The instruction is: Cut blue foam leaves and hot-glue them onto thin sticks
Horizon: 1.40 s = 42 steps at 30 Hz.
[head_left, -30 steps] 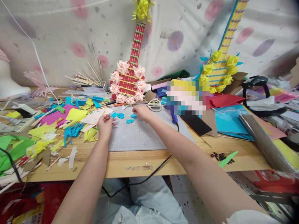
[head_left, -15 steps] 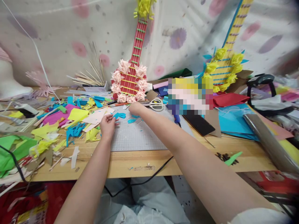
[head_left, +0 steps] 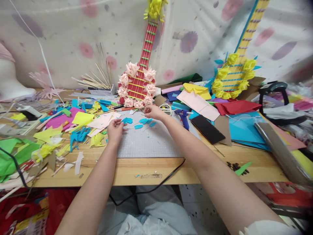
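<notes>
Head view has the 2 hands over the grey cutting mat [head_left: 151, 148] on the tabletop [head_left: 137, 168], with a loose group of blue leaf pieces [head_left: 138, 127] lying on the mat between them. The left hand [head_left: 114, 131] is on the group's left side, thumb and fingers drawn narrow, and seems to pinch a joined blue cluster [head_left: 127, 120] that sticks out to the right of its fingertips. The right hand [head_left: 154, 112] is the nearer of the 2 to most of the loose pieces: it sits just past them, on the far side of the mat, so they lie on the person's side of its fingers. Those fingers are bunched close; whether they hold anything, I cannot tell. The long axes of the loose pieces run mostly sideways, from 1 hand's side toward the other, some with the right end tilted slightly away from the person. To the right of the right hand, well apart from the leaves, stands a blue glue gun [head_left: 183, 119], near a black phone [head_left: 207, 129].
</notes>
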Motion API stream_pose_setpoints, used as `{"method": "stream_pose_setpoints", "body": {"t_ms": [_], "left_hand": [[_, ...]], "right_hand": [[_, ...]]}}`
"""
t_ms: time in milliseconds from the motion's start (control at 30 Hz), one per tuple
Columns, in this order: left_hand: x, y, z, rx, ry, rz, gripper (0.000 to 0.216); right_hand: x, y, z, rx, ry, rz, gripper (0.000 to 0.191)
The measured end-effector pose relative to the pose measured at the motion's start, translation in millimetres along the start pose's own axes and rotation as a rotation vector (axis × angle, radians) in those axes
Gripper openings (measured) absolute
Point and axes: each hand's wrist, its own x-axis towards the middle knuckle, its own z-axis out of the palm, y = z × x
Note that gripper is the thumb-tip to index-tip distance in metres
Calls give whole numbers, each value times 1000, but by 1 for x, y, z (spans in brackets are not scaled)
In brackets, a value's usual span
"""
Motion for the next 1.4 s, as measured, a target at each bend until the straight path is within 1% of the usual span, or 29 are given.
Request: {"method": "stream_pose_setpoints", "body": {"t_ms": [67, 133, 200, 300, 400, 467, 533, 633, 733, 867, 933, 1100, 1400], "left_hand": [[-2, 0, 3, 0, -28, 5, 28], [-5, 0, 7, -13, -49, -6, 29], [-9, 1, 11, -34, -74, -33, 29], [-14, 2, 16, -36, -143, -63, 31], [-19, 5, 17, 9, -217, -69, 32], [-21, 6, 17, 42, -262, -81, 33], [-22, 7, 17, 77, -315, -99, 34], [-23, 8, 16, 125, -409, -111, 35], [-24, 8, 15, 154, -469, -118, 36], [-24, 9, 14, 176, -522, -120, 38], [-24, 10, 14, 179, -532, -118, 38], [-25, 12, 14, 167, -511, -131, 37], [-24, 9, 14, 171, -512, -107, 38]], "right_hand": [[-19, 6, 1, 283, -12, 50, 21], [-38, 10, 5, 465, -17, 69, 21], [-53, 13, 10, 563, 28, 47, 21], [-65, 22, 17, 611, 143, 18, 20], [-70, 34, 22, 537, 243, 0, 18], [-72, 40, 23, 430, 264, -56, 17], [-75, 41, 23, 324, 248, -133, 15], [-78, 38, 24, 219, 212, -202, 12], [-79, 33, 28, 146, 200, -238, 10], [-76, 31, 34, 87, 224, -250, 10], [-74, 31, 36, 64, 234, -244, 10], [-73, 31, 38, 40, 236, -251, 11], [-72, 33, 40, 23, 251, -266, 13]]}}
